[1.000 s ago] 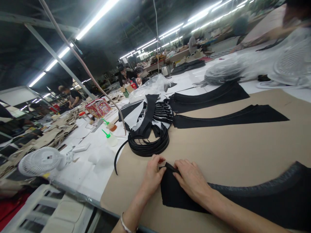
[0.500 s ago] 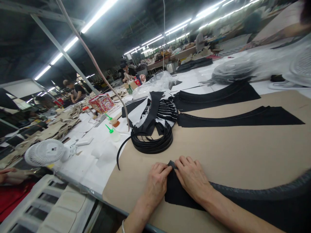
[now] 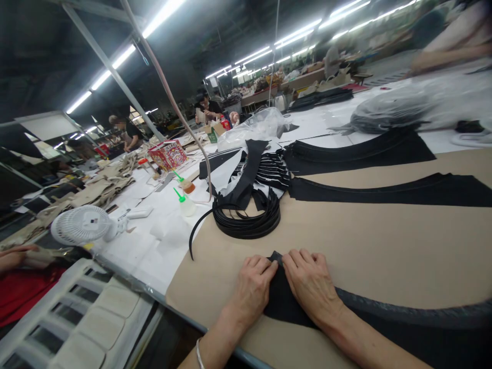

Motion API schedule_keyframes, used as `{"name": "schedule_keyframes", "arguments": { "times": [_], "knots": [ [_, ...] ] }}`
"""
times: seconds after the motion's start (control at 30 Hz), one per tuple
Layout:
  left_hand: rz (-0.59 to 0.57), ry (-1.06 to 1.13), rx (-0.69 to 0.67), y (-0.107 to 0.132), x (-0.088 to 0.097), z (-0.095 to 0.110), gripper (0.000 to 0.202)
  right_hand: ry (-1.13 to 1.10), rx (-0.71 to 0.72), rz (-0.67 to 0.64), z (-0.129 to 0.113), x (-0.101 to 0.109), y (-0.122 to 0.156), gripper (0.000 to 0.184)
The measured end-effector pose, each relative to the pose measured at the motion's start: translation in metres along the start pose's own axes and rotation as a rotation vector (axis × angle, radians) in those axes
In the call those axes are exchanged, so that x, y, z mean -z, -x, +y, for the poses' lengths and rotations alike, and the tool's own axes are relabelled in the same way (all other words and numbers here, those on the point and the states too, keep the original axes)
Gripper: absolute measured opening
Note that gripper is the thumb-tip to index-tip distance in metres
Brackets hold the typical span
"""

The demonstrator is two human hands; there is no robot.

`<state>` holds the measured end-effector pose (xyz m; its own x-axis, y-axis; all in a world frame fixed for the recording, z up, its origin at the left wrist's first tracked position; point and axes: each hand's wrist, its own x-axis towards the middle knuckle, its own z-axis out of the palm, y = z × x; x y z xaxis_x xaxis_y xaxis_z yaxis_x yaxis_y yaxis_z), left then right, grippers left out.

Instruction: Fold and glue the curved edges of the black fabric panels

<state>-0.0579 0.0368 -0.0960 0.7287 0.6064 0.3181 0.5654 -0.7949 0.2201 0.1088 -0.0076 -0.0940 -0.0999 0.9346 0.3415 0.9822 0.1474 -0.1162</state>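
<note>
A long curved black fabric piece (image 3: 286,302) lies along the near side of the beige sheet (image 3: 365,246). My left hand (image 3: 253,282) is closed at its left end, with thumb and fingers pressed on the upper corner. Close beside it, my right hand (image 3: 307,279) has its fingers curled down on the same upper edge. A small flap of the corner shows between the two hands. Both sets of fingertips are partly hidden. Beyond my hands lies a coil of thin black strip (image 3: 246,228), its loose end trailing left.
Two black curved pieces (image 3: 357,159) lie farther back. Left of the coil stand green-tipped bottles (image 3: 186,202), a patterned red box (image 3: 167,155) and a white fan (image 3: 80,225). A plastic-wrapped bundle (image 3: 388,113) lies back right. People sit at far tables; a white chair (image 3: 77,318) is lower left.
The view has turned slightly, so the background sits farther right. Both hands stay at the same corner of the black piece, with little visible change in their grip.
</note>
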Motion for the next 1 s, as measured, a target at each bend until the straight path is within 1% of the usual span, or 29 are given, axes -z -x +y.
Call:
{"name": "schedule_keyframes", "arguments": {
  "times": [0.2,0.4,0.57,0.77,1.0],
  "knots": [
    [-0.001,-0.021,0.004,0.001,0.0,0.0,0.032,0.013,0.061,-0.007,0.003,0.008,-0.005,0.013],
    [0.001,-0.035,0.009,0.001,0.0,0.002,0.03,0.07,0.124,-0.033,0.0,0.011,-0.016,0.016],
    [-0.014,-0.051,0.015,0.001,0.003,0.003,0.029,0.119,0.163,-0.028,-0.002,0.007,-0.015,0.018],
    [-0.04,-0.057,0.017,0.001,0.005,0.003,0.027,0.145,0.164,-0.006,0.001,0.002,-0.01,0.021],
    [-0.045,-0.068,0.019,0.0,0.007,0.004,0.024,0.148,0.151,0.04,0.0,0.001,-0.008,0.025]
  ]
}}
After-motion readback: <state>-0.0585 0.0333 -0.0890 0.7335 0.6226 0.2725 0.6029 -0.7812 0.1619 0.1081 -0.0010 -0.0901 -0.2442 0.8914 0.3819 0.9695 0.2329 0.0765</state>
